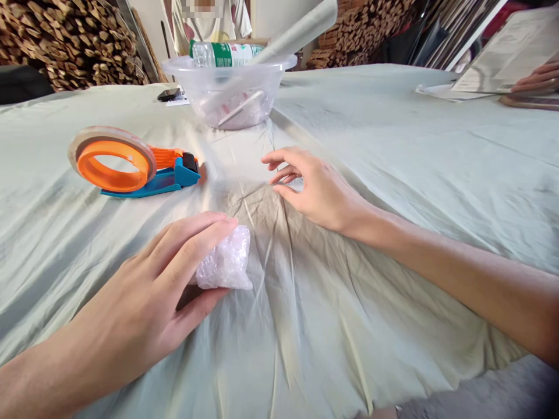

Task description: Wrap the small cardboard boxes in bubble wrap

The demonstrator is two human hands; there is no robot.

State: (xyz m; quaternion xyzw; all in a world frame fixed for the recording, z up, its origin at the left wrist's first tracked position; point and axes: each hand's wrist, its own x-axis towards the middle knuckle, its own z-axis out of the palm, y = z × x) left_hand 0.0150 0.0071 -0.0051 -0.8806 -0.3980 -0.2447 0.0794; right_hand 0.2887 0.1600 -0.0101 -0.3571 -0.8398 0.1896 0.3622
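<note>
My left hand [161, 285] is closed around a small bundle of bubble wrap [227, 259], fingers over its top and thumb below. What the wrap encloses cannot be made out. To the right and farther back, my right hand [310, 186] hovers over the cloth with its fingers apart and nothing in them. An orange and blue tape dispenser [151, 174] with a roll of clear tape [113, 134] lies beyond my left hand.
A translucent plastic basin [236, 81] at the back holds a green-labelled bottle [227, 54] and a long white roll [301, 32]. A phone [169, 95] lies left of it. Another person's hand [539, 78] is by papers [506, 49] at right. Wrinkled pale cloth [371, 326] covers the table.
</note>
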